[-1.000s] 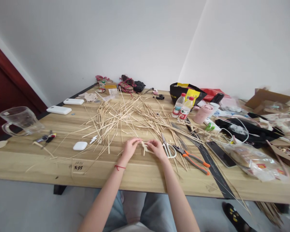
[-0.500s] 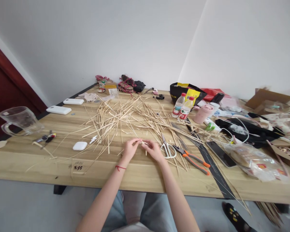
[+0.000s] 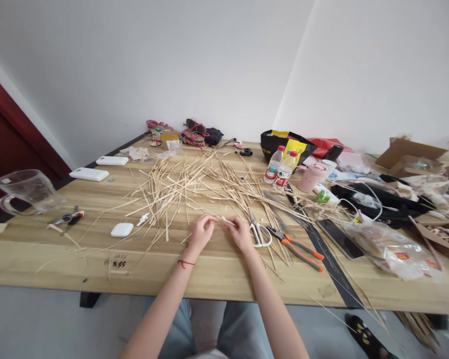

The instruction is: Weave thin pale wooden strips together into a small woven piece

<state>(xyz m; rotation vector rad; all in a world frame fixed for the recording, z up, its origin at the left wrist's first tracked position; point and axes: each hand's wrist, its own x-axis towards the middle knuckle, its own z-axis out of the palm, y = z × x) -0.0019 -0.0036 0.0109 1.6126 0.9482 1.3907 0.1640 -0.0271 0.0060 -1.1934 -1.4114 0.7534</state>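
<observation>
My left hand (image 3: 201, 232) and my right hand (image 3: 240, 232) rest close together on the wooden table (image 3: 217, 269), near its front edge. Both pinch a small piece of pale straw (image 3: 224, 220) between their fingertips. A red thread circles my left wrist. Behind the hands a big loose heap of straw strips (image 3: 194, 182) spreads across the table's middle. White-handled scissors (image 3: 257, 232) lie just right of my right hand, touching nothing I hold.
Orange-handled pliers (image 3: 297, 247) and a dark ruler (image 3: 327, 259) lie to the right, then a phone (image 3: 339, 238) and a plastic bag (image 3: 392, 249). Two water bottles (image 3: 280, 168) stand behind. On the left are a glass jug (image 3: 26, 189), a white earbud case (image 3: 121, 229) and small tools.
The straw piece hung down between my hands a second ago; now it is drawn up and held tight between the fingertips. My hands have come closer together. The camera dipped slightly.
</observation>
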